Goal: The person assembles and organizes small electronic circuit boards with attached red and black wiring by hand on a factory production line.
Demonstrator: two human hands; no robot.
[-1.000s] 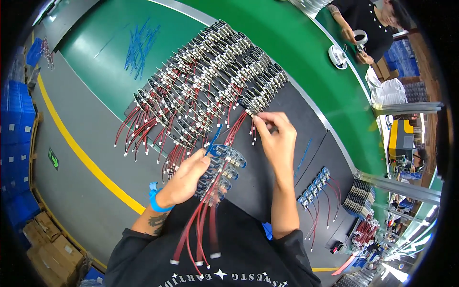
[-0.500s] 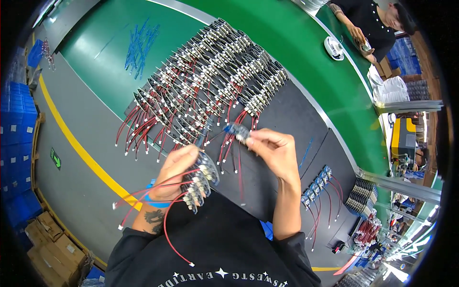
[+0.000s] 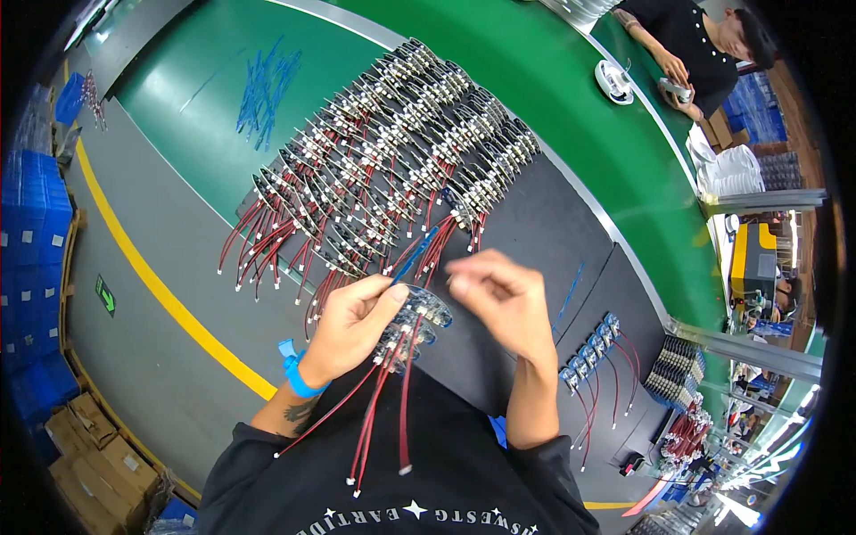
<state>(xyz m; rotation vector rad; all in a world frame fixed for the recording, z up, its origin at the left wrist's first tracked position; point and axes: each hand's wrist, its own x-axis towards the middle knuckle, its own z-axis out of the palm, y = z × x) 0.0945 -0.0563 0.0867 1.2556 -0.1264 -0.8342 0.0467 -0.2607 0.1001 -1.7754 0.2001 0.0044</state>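
Note:
My left hand (image 3: 357, 325), with a blue band at the wrist, grips a bunch of small circuit boards (image 3: 419, 312) over my lap. Red wires with white plugs (image 3: 370, 428) dangle from them. A thin blue strip (image 3: 415, 256) sticks up and away from the left thumb. Just right of the boards, apart from them, is my right hand (image 3: 501, 299). Its fingers are curled and the tips smeared by motion; no board shows in it. Beyond both hands, rows of circuit boards (image 3: 392, 134) stand on edge on a black mat (image 3: 562, 214), wires hanging toward me.
Loose blue strips (image 3: 267, 89) lie on the green table (image 3: 169, 116). At right are a short row of boards (image 3: 590, 352) and a stacked block of boards (image 3: 675, 370). Across the bench a person (image 3: 691, 62) handles a white part. Blue boxes (image 3: 36, 241) stand at left.
The board piece in my right hand no longer shows there. My left hand has moved right and turned, so the wires now hang down. A blue strip now shows clearly above it.

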